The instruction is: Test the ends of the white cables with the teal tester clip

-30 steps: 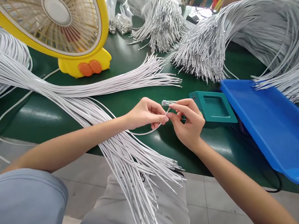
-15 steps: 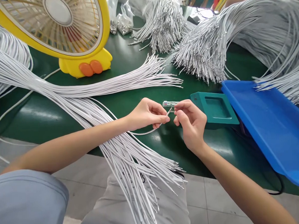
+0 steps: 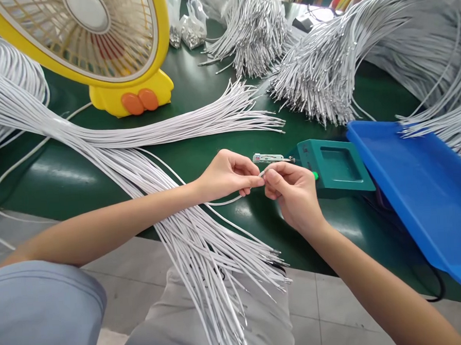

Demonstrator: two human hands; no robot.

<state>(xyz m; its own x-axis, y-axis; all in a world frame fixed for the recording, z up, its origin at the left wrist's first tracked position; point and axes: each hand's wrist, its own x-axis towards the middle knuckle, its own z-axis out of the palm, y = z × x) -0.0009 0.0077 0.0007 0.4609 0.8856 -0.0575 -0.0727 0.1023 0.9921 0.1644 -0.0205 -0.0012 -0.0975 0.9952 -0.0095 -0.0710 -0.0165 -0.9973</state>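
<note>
Green table (image 3: 79, 175) under you, covered in white cable bundles (image 3: 109, 143) fanning off its near edge. Yellow fan (image 3: 92, 40) far left; blue tray (image 3: 417, 193) at right, its corner just beside the teal box (image 3: 334, 167). Your left hand (image 3: 225, 175) pinches a single white cable (image 3: 232, 199) near its tip, fingers closed on it. Your right hand (image 3: 293, 195) meets it fingertip to fingertip, gripping the same cable's end. A small clear connector (image 3: 267, 157) sits just above your fingers, reaching toward the teal box.
</note>
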